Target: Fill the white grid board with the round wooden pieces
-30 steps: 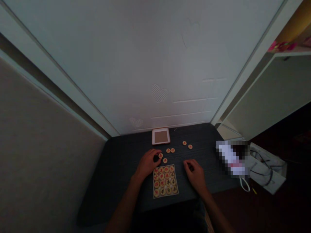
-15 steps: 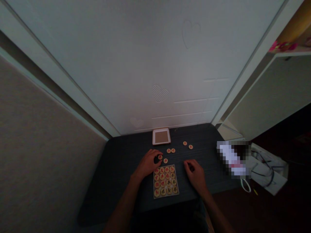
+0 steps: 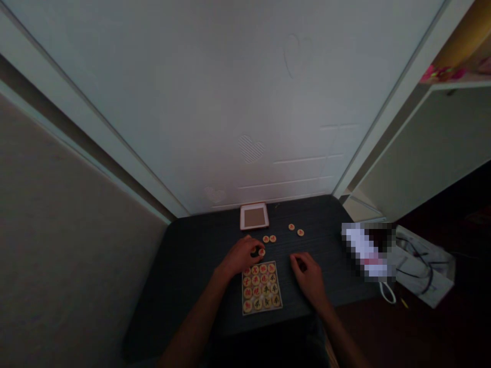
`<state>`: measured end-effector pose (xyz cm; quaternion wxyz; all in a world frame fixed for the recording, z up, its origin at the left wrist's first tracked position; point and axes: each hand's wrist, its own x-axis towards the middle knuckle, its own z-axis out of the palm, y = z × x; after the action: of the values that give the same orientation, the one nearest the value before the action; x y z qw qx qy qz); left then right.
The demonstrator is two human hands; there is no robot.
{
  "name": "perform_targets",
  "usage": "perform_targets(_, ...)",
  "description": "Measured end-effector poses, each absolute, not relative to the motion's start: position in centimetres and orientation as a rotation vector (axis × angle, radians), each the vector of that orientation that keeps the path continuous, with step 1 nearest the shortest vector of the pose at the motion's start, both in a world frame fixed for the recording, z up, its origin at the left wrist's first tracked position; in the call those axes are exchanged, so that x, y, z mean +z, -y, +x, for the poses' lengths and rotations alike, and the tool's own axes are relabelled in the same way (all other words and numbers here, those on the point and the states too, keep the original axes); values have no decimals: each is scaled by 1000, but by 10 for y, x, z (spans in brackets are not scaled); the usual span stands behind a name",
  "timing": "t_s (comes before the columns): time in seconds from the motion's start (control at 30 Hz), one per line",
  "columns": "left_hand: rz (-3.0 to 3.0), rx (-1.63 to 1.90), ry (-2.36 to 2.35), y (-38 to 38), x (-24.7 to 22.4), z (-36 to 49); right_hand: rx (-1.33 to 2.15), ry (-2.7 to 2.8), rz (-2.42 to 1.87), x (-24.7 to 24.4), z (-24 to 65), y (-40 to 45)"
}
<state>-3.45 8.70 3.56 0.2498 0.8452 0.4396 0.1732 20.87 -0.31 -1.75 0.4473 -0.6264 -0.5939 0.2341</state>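
Thumb and fingertips of my left hand close around a round xiangqi piece with a red character, just behind the box. Part of another piece seems to show under that hand, mostly hidden by the fingers. A shallow square box holds rows of xiangqi pieces, some marked red and some black. To the right of the box, my right hand rests on the table with its fingers curled in, and nothing shows in it. Two loose pieces lie side by side beyond the left hand.
On the dark table, two more pieces lie farther right. A shallow lid-like tray sits at the back against the white panel. At right are a blurred-out item and a white box with cables.
My left hand has moved slightly right, from one loose piece to the piece beside it, and its fingertips now close on that piece. My right hand stays where it was.
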Motion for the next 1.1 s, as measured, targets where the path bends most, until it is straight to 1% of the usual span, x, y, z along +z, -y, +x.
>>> perform_targets(0.23, 2280, 530, -1192, -81, 50, -31, 569, 1470, -1542, -15, 209, 3)
perform_targets(0.43, 2102, 785, -1090, -58, 74, -20, 584, 1473, -1537, -16, 209, 3)
perform_targets(0.57, 2028, 845, -1075, -48, 81, -18, 577, 1477, -1535, -15, 209, 4)
perform_targets(0.8, 1921, 886, -1063, -41, 77, -19, 578, 1466, -1544, -15, 208, 3)
perform_targets(0.97, 1764, 786, -1140, -37, 70, -18, 632, 1455, -1480, -9, 205, 7)
perform_targets(1.1, 1690, 728, -1140, -33, 70, -17, 727, 1477, -1371, 7, 196, 12)
